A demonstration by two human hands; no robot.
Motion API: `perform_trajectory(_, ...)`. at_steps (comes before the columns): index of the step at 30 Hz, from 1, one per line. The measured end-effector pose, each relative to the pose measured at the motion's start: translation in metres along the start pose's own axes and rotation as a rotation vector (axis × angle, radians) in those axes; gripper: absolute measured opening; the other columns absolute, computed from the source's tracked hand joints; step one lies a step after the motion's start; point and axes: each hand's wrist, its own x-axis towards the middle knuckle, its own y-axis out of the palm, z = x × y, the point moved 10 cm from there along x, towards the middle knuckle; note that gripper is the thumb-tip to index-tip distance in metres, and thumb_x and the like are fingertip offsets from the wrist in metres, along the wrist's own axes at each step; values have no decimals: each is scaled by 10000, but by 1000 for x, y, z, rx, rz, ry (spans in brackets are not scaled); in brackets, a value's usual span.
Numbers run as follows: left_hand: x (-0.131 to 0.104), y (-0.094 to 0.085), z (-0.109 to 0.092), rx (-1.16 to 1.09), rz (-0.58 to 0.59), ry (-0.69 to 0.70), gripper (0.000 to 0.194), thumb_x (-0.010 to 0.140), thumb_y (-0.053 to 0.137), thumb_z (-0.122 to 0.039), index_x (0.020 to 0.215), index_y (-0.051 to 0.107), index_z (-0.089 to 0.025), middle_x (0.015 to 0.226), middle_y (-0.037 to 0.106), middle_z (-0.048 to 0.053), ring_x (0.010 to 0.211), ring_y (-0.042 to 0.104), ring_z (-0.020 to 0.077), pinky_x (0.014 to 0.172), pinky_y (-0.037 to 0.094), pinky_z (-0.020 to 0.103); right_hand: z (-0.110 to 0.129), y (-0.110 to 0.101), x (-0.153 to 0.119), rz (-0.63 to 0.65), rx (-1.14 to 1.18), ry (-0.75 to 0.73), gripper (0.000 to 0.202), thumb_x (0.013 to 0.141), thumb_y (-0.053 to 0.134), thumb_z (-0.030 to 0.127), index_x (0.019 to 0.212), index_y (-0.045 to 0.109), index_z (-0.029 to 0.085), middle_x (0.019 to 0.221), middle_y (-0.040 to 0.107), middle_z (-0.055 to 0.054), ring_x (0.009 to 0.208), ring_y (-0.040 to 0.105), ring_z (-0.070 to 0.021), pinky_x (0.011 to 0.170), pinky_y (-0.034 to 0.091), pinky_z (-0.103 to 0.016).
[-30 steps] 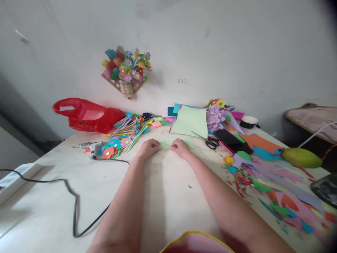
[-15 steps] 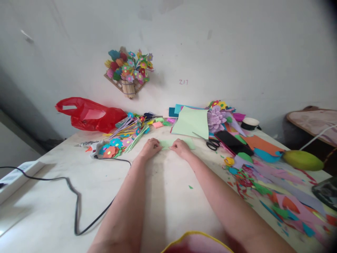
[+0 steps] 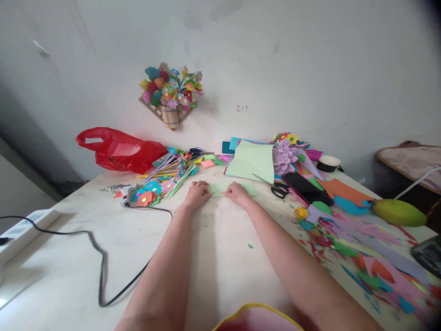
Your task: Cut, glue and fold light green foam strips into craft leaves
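A pale green paper strip (image 3: pixel 216 189) lies flat on the table between my two hands. My left hand (image 3: pixel 197 195) is closed over the strip's left end, its fingers curled and pressed down there. With thumb and fingers pinched together, my right hand (image 3: pixel 236 193) grips the near edge of the strip right of its middle. The strip's right end sticks out beyond that hand. Behind it rests a larger pale green sheet (image 3: pixel 251 158) on a stack of coloured sheets. Black-handled scissors (image 3: pixel 279 191) lie to the right, one blade over the sheet's corner.
Left stand a red plastic bag (image 3: pixel 129 154), paper flowers (image 3: pixel 146 197), thin stems (image 3: pixel 179 183) and a glue gun (image 3: pixel 127 195) with a black cord (image 3: pixel 102 266). Right are a phone (image 3: pixel 306 188), a yellow-green oval object (image 3: pixel 399 212) and coloured scraps (image 3: pixel 375 271). A flower bouquet (image 3: pixel 170 94) hangs on the wall.
The view has shifted slightly, so the surroundings sit a little further right. Both hands stay at the paper strip with almost no visible movement.
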Motion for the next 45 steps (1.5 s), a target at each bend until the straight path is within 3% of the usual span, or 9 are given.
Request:
perform_trajectory(15, -1, -2, 3, 19, -7, -41, 188, 695, 527, -353, 631, 600, -192, 1094, 544, 51, 1031, 411, 241, 899, 320, 396, -4, 1, 2, -74, 50, 33, 287, 699, 580, 446, 618, 643, 178, 854, 601, -67, 722, 553, -151, 603, 373, -231)
perform_trajectory(23, 1, -1, -1, -13, 4, -22, 178, 704, 521, -347, 645, 635, -223, 1063, 592, 12, 1041, 427, 228, 937, 284, 386, 3, -1, -2, -106, 167, -61, 133, 634, 668, 336, 641, 644, 205, 863, 596, -1, 783, 552, -120, 692, 371, -213)
perform_trajectory(30, 2, -2, -3, -74, -18, -11, 161, 635, 606, -381, 638, 633, -222, 1041, 594, 22, 1037, 432, 228, 947, 262, 391, 3, 0, -1, -131, 167, -49, 127, 660, 646, 310, 603, 626, 198, 860, 605, 8, 769, 558, -117, 682, 359, -222)
perform_trajectory(36, 2, -2, -10, -14, -59, 5, 173, 647, 600, -390, 632, 601, -217, 1027, 598, 18, 1024, 420, 230, 951, 221, 427, 3, 0, 0, -127, 131, -31, 147, 668, 629, 322, 594, 625, 196, 874, 610, 9, 776, 559, -125, 661, 348, -223)
perform_trajectory(45, 3, 2, -11, 43, -30, -20, 189, 669, 582, -389, 610, 597, -210, 1066, 578, 22, 1053, 389, 245, 970, 170, 464, 4, 1, 1, -115, 80, -2, 205, 679, 611, 382, 593, 637, 198, 889, 615, -7, 770, 564, -136, 643, 347, -229)
